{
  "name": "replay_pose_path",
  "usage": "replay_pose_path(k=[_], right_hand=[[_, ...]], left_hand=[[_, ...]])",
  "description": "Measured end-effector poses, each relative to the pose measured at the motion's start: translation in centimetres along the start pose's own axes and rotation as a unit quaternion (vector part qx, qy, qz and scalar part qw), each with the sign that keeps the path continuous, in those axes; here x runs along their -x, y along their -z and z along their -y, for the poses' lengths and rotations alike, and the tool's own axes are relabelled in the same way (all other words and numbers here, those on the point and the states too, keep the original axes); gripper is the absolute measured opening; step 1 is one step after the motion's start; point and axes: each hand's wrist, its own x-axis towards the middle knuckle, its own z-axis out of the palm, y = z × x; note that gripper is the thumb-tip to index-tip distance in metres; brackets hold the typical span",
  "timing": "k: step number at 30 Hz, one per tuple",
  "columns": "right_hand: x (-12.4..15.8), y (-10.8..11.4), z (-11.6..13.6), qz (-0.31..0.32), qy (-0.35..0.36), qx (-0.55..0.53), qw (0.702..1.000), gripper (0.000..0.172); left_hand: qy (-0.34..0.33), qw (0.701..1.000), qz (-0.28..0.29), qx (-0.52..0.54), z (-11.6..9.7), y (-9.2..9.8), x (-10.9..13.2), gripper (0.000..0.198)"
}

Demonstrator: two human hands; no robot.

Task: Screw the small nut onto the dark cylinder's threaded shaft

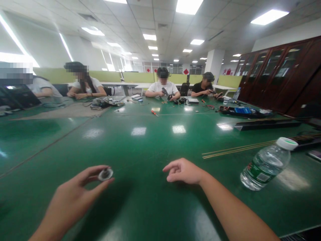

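Note:
My left hand (75,192) is raised over the near part of the green table (140,147) and pinches a small round ring-shaped part (105,174) between thumb and fingertips. My right hand (184,171) hovers just right of it, fingers loosely curled and apart, with nothing in it. About a hand's width separates the two hands.
A clear water bottle (267,164) with a white cap stands at the right. Thin brass rods (240,148) lie beyond it. A red screwdriver (154,113) lies mid-table. Several people sit at the far side among tools and dark cases (240,111). Wooden cabinets (281,73) line the right wall.

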Motion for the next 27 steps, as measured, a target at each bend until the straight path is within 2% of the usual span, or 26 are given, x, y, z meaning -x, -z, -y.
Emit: replay_pose_path(k=[2,4,7,10,13,16,20,27], right_hand=[[-0.3,0.3,-0.4,-0.038,0.010,0.006,0.999,0.049],[-0.5,0.4,-0.8,-0.081,0.028,0.057,0.995,0.045],[-0.5,0.5,-1.0,-0.138,0.074,0.186,0.970,0.046],[-0.3,0.3,-0.8,-0.150,0.102,0.255,0.950,0.052],[-0.1,-0.2,-0.3,-0.150,0.110,0.281,0.942,0.055],[0.0,-1.0,0.2,-0.148,0.122,0.294,0.936,0.052],[0.0,-1.9,0.7,-0.131,0.148,0.304,0.932,0.046],[-0.3,-2.3,1.0,-0.133,0.141,0.324,0.926,0.034]], left_hand=[[-0.090,0.993,0.052,0.050,-2.5,-2.0,-1.6,0.041],[-0.194,0.973,0.092,0.086,-5.1,-4.1,-2.8,0.032],[-0.269,0.947,0.143,0.100,-7.4,-6.8,-3.2,0.028],[-0.278,0.939,0.166,0.119,-7.1,-8.6,-2.7,0.032],[-0.262,0.944,0.156,0.127,-5.7,-9.4,-2.2,0.040],[-0.236,0.953,0.142,0.128,-4.9,-9.8,-2.0,0.033],[-0.243,0.948,0.142,0.152,-5.5,-10.3,-2.1,0.018],[-0.264,0.935,0.152,0.183,-6.3,-10.9,-2.3,0.019]])
